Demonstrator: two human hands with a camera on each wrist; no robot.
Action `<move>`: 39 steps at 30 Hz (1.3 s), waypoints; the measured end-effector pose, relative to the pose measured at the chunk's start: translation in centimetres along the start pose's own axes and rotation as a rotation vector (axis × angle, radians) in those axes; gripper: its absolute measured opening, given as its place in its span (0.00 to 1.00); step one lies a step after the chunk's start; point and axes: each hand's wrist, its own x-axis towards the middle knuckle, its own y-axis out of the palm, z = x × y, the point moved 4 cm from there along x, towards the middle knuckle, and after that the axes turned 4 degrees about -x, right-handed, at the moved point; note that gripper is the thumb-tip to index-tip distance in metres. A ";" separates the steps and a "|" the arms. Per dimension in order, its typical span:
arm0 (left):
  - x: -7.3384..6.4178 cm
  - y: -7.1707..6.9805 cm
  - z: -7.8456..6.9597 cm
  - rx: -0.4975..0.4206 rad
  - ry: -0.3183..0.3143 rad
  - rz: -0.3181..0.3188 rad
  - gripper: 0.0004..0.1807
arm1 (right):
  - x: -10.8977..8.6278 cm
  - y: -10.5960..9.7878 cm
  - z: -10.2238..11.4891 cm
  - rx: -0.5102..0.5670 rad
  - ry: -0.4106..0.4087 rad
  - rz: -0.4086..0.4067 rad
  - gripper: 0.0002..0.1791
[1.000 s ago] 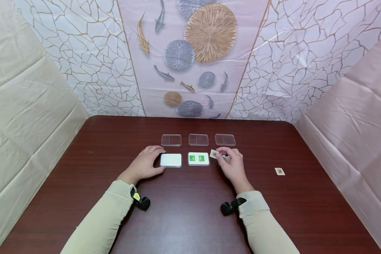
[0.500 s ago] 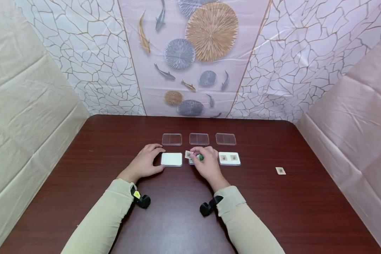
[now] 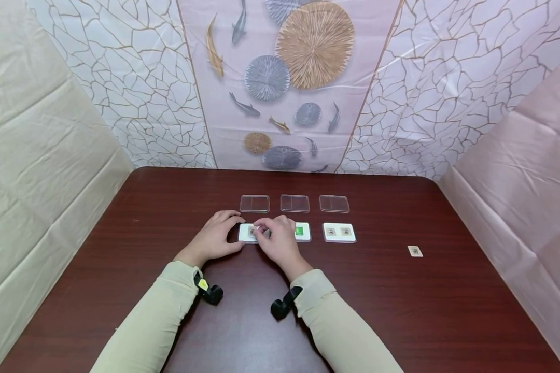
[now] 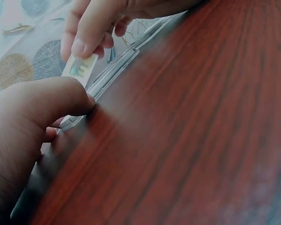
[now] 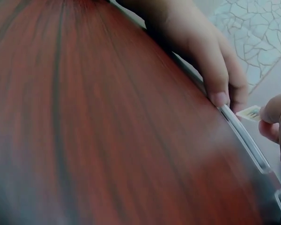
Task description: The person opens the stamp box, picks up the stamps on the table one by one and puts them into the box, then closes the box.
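Note:
My left hand [image 3: 212,238] grips the left end of a flat white case [image 3: 242,238], thumb at the near edge and fingers at the far edge. Between thumb and fingers, my right hand [image 3: 280,241] pinches a small square printed card [image 4: 79,68] over that case. The right wrist view shows the card [image 5: 249,113] tilted, close above the case edge. Beside it, partly hidden by the right hand, lies a second case [image 3: 307,238] with a green square showing. A third case [image 3: 338,239] further right bears two small printed squares.
Three clear rectangular lids [image 3: 294,203] lie in a row behind the cases. A loose printed square [image 3: 415,251] sits on the dark red-brown table [image 3: 382,300] to the right. Patterned cloth [image 3: 280,103] hangs at the back edge.
The right hand has moved left with the card, from the right case past the middle one to the left case. The left hand stays on its case.

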 end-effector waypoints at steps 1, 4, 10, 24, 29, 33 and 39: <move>0.0 0.0 0.0 0.001 0.000 0.000 0.32 | 0.1 0.2 0.2 -0.015 0.005 0.010 0.05; 0.1 0.1 0.0 0.006 0.006 -0.001 0.31 | 0.3 0.6 0.5 -0.086 0.016 0.038 0.06; 0.1 0.2 -0.1 0.008 0.006 -0.001 0.31 | 0.6 1.1 1.3 -0.265 -0.015 0.059 0.06; 0.1 0.1 0.0 0.005 -0.005 0.017 0.32 | 0.8 1.7 2.1 -0.463 -0.129 -0.014 0.04; 0.1 0.0 -0.1 0.002 0.003 0.010 0.31 | 0.8 1.7 2.4 -0.475 -0.142 -0.043 0.04; 0.1 -0.1 0.0 0.006 0.005 0.009 0.32 | 0.9 1.8 2.6 -0.488 -0.135 -0.043 0.04; 0.0 -0.1 0.1 0.006 0.014 0.005 0.32 | 0.9 1.9 2.7 -0.494 -0.131 -0.032 0.06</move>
